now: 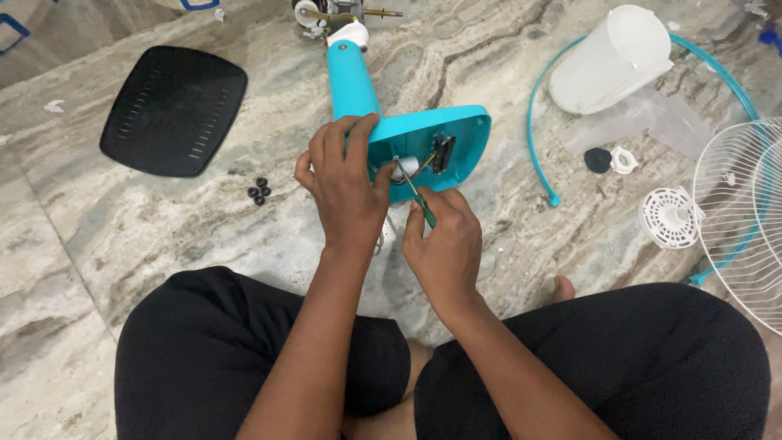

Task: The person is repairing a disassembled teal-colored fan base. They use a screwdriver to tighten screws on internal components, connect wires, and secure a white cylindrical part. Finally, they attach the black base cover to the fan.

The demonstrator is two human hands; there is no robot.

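Observation:
A turquoise fan stand (352,81) lies on the marble floor with its open base (464,134) turned up toward me. Inside the base I see wires and a small black part (443,152). My left hand (346,183) grips the near edge of the base and steadies it. My right hand (444,240) holds a green-handled screwdriver (418,198), its tip pushed into the base among the wires.
A black base cover (173,110) lies at the left, with small black rubber feet (259,191) near it. At the right are a white motor housing (611,59), a turquoise ring (542,138), a white hub (669,217) and a white wire grille (745,212). My crossed legs fill the foreground.

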